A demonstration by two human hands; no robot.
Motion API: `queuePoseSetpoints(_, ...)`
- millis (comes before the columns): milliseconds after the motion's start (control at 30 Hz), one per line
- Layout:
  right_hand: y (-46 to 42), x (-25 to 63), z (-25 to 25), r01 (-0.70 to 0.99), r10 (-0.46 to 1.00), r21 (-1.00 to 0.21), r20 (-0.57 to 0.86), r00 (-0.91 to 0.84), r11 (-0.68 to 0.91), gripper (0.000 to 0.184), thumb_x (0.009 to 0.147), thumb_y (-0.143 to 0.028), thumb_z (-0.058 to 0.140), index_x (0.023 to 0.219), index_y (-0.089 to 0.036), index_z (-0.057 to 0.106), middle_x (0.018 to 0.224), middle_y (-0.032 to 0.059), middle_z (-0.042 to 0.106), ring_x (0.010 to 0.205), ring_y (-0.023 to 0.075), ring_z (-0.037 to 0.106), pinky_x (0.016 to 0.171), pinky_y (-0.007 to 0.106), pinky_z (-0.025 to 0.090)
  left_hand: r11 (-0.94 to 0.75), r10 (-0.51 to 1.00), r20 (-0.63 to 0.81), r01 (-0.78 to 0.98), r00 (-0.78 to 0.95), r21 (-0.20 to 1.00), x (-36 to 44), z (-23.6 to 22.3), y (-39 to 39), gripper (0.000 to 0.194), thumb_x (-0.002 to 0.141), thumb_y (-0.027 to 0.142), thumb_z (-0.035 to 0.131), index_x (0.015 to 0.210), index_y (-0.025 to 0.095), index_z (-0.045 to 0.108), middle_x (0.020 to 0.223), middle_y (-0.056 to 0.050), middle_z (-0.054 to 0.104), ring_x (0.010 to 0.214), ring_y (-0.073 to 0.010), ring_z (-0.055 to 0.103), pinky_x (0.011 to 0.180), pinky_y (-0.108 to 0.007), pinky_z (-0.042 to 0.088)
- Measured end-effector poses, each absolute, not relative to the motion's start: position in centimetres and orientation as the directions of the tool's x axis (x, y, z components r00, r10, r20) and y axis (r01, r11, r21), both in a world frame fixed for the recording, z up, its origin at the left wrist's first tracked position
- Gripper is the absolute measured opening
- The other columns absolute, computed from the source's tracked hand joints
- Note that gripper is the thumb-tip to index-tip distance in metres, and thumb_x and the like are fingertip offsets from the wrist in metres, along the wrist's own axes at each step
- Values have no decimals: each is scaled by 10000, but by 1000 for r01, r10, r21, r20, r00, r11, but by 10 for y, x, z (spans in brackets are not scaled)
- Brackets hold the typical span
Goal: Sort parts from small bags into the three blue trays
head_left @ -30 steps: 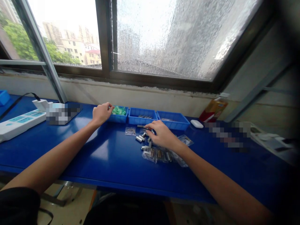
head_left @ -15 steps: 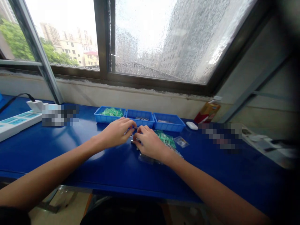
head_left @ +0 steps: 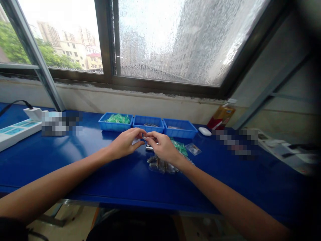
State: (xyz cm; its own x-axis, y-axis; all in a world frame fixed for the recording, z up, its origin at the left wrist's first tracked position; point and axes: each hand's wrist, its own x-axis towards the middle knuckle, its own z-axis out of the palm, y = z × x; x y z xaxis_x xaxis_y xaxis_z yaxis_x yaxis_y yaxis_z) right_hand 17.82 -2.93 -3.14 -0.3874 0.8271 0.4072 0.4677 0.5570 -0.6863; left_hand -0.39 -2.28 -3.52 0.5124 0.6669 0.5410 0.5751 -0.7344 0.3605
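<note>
My left hand (head_left: 127,142) and my right hand (head_left: 163,146) meet above the blue table (head_left: 110,182), fingertips pinched together. Between them is something small and pale, mostly hidden by the fingers, whose kind I cannot make out. Under my right hand lies a dark and silvery metal piece (head_left: 149,147). Nearer to me, clear plastic packaging (head_left: 160,165) with shiny parts spreads beneath my right wrist. Green plastic packets (head_left: 181,146) lie just beyond that wrist, partly covered by it. A small clear bag (head_left: 193,149) rests to their right.
Three blue bins stand by the wall: a left bin (head_left: 105,126) with green packets, a middle bin (head_left: 156,130) and a right bin (head_left: 185,134) with small parts. A white case (head_left: 205,131) and a drink bottle (head_left: 222,115) are at right, a power strip (head_left: 17,132) at left.
My right hand's fingers have moved up and left to meet the left hand's fingertips. More of the metal piece and clear packaging shows beneath. The view has shifted slightly.
</note>
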Motion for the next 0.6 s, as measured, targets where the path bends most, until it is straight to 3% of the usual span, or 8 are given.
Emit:
queuePoseSetpoints(100, -31, 176, -32, 319, 874, -824, 378, -305, 468, 206, 822, -298, 507, 982, -169, 494, 673, 2, 617, 617, 143, 599, 565, 261, 440, -715, 685, 553, 586, 475, 382, -3, -33, -24, 166, 832, 245, 534, 975, 166, 560, 826, -35, 613, 767, -145, 575, 698, -269, 456)
queuePoseSetpoints(200, -33, 176, -32, 263, 871, -843, 392, -296, 469, 159, 841, -309, 478, 939, -185, 466, 673, 1, 608, 632, 139, 607, 545, 245, 443, -723, 671, 565, 592, 481, 356, -3, -30, -25, 150, 855, 285, 509, 883, 154, 577, 808, -36, 617, 740, -141, 562, 670, -260, 438)
queuePoseSetpoints(267, -33, 177, -31, 336, 820, -754, 468, -328, 565, 164, 831, -303, 504, 946, -187, 490, 740, 19, 620, 654, 136, 596, 574, 255, 453, -716, 674, 566, 610, 475, 340, -2, -28, -26, 202, 887, 288, 447, 813, 144, 568, 759, -32, 604, 705, -136, 550, 647, -254, 420)
queuePoseSetpoints(400, -34, 181, -31, 501, 618, -394, 654, -436, 770, 122, 797, -221, 556, 915, -190, 544, 837, 44, 616, 797, 166, 575, 743, 315, 455, -703, 677, 568, 639, 467, 312, 0, -25, -27, 325, 922, 271, 328, 703, 143, 531, 665, -23, 560, 645, -133, 521, 611, -253, 391)
queuePoseSetpoints(500, -33, 183, -28, 548, 538, -238, 686, -490, 802, 100, 834, -235, 509, 895, -180, 565, 817, 52, 611, 799, 173, 559, 747, 315, 440, -689, 704, 536, 631, 466, 357, 1, -24, -27, 353, 928, 277, 300, 691, 147, 529, 658, -19, 573, 632, -128, 529, 614, -250, 394)
queuePoseSetpoints(600, -23, 189, -23, 641, 540, -159, 708, -456, 751, 177, 862, -294, 469, 834, -168, 591, 788, 61, 609, 771, 181, 540, 729, 317, 420, -653, 749, 457, 650, 480, 388, -2, -25, -23, 382, 937, 305, 269, 763, 152, 572, 746, -34, 623, 713, -142, 574, 682, -264, 421)
